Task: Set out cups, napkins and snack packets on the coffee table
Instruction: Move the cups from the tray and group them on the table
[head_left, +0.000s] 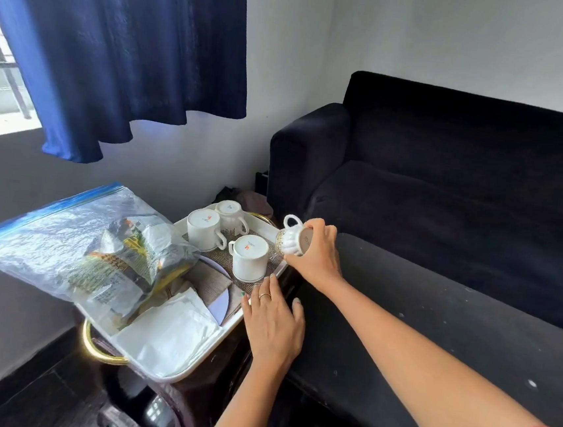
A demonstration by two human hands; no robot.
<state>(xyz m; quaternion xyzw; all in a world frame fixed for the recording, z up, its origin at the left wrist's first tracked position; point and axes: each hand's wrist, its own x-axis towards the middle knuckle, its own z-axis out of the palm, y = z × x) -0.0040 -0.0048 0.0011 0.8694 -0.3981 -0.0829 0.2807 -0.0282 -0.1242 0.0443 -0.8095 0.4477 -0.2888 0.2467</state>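
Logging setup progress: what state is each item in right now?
Three white ceramic cups: upside down on white tray.
Ribbed white cup: tilted, held in right hand.
Clear zip bag of snack packets: lying on tray.
White napkins: stacked on tray.
Left hand: open, at tray edge.

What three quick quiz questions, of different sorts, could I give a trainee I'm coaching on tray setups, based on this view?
1. True or false: the right hand holds a cup tipped on its side.
2. How many cups stand upside down on the tray?
3. What lies at the tray's near end? A. napkins B. spoons C. a kettle

Key
1. True; it is off the tray's far right edge.
2. Three: two at the back, one nearer.
3. A: white napkins, beside the plastic bag of snack packets. The left hand rests at the tray's edge.
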